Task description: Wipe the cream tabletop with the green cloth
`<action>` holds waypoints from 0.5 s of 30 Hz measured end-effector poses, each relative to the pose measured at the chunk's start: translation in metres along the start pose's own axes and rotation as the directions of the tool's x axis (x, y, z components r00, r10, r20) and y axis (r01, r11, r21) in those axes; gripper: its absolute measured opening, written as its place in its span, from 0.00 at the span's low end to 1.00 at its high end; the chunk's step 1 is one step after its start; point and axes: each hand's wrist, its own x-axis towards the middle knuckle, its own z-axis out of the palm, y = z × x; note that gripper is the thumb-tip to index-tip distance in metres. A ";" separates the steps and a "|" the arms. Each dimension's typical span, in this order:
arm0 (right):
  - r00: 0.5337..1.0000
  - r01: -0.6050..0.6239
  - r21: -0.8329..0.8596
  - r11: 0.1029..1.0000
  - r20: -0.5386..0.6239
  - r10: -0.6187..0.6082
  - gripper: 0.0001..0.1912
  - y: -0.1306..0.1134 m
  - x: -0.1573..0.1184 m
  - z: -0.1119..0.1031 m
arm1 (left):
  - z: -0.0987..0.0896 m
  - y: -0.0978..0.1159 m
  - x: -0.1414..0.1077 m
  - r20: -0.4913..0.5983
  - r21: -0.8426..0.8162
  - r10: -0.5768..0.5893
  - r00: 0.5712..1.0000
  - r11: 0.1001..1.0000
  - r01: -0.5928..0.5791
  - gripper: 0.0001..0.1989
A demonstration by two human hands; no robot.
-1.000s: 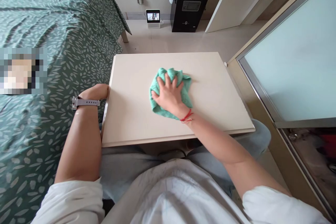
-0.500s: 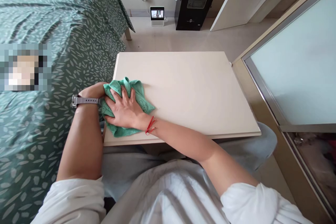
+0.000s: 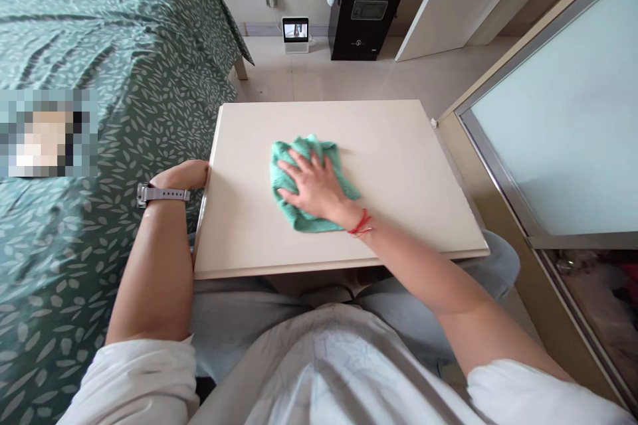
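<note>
The right hand (image 3: 319,189) lies on the green cloth (image 3: 304,220), fingers spread apart and palm down, pressing it to the table (image 3: 399,166) a little left of the middle of the top. This looks like the wiping step, with the hand and cloth in mid-stroke; the slight blur on the hand suggests motion. The next stroke would call for flat, even pressure, with the cloth's loose folds kept under the palm so they do not bunch. The left hand (image 3: 184,174), a watch (image 3: 167,193) at its wrist, is against the table's left edge, perhaps steadying it; its fingers are hidden, so whether they are closed cannot be told. Nothing on the tabletop blocks the cloth, but that hand could get in the way of a stroke to the left edge. The bed (image 3: 174,46) fills the left of the frame, a small screen (image 3: 296,48) and a black cabinet (image 3: 366,26) stand at the top, and a frosted panel (image 3: 563,99) is at the upper right.
</note>
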 end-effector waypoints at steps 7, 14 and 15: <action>0.856 -0.508 -0.118 0.853 -0.183 0.484 0.39 0.148 -0.067 -0.028 | 0.000 -0.001 0.004 0.007 0.062 0.017 1.000 0.998 -0.017 0.20; 0.595 -0.779 0.034 0.626 -0.275 0.755 0.40 0.207 -0.136 -0.027 | -0.004 0.006 -0.005 0.013 0.031 -0.017 1.000 0.999 0.017 0.24; 0.572 -0.791 0.051 0.610 -0.293 0.766 0.40 0.205 -0.140 -0.023 | -0.003 0.005 -0.004 -0.009 0.028 -0.013 1.000 1.000 0.013 0.24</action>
